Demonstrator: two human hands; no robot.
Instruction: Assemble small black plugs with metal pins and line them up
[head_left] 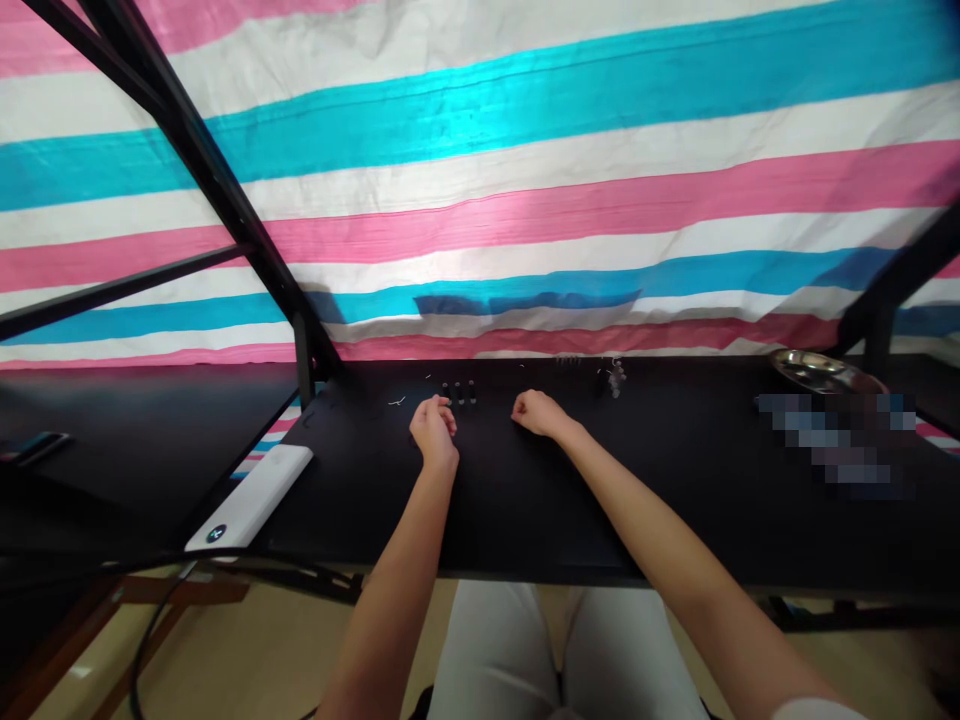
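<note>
My left hand (433,430) is over the black table with its fingers curled in. Its fingertips are right at the leftmost of three small dark cylinders with light ends, and partly cover it. The middle cylinder (460,393) and the right cylinder (472,392) stand upright beside it in a row. To the right, my right hand (538,412) is closed near the tabletop, fingers pressed together. Whatever either hand pinches, if anything, is hidden or too small to name.
Small clear pieces (616,378) lie at the table's (540,510) back, and a thin white strand (397,401) lies left. A white power bank (251,500) with a cable bridges the left edge. A shiny metal dish (821,370) sits back right beside a blurred patch. Black frame bars (232,215) flank the striped sheet (480,210).
</note>
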